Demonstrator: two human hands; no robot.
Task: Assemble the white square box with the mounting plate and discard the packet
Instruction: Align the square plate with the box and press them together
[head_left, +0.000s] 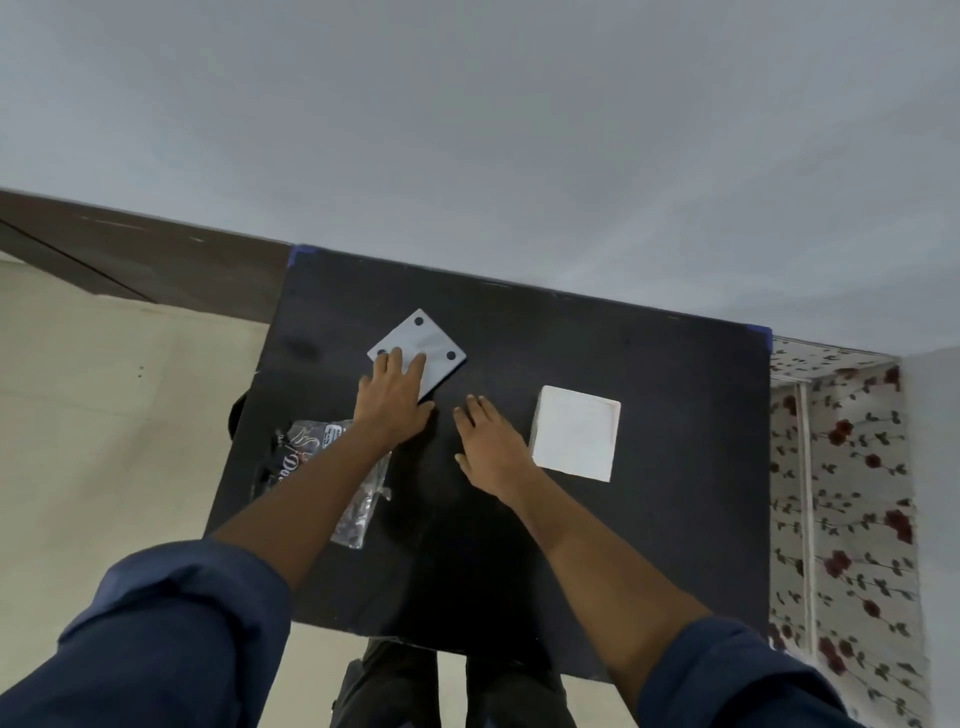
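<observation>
Left hand (396, 402) lies flat, fingers spread, on mounting plate (422, 349).

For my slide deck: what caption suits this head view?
Left hand rests on mounting plate; white square box sits beside the right hand.

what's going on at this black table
A person in dark blue sleeves is working over a black table. The left hand rests its fingers on a grey mounting plate with dark holes, lying flat and turned like a diamond. The right hand lies open on the table, just left of the white square box, not touching it. A clear plastic packet lies under the left forearm. Plate and box are still apart.
</observation>
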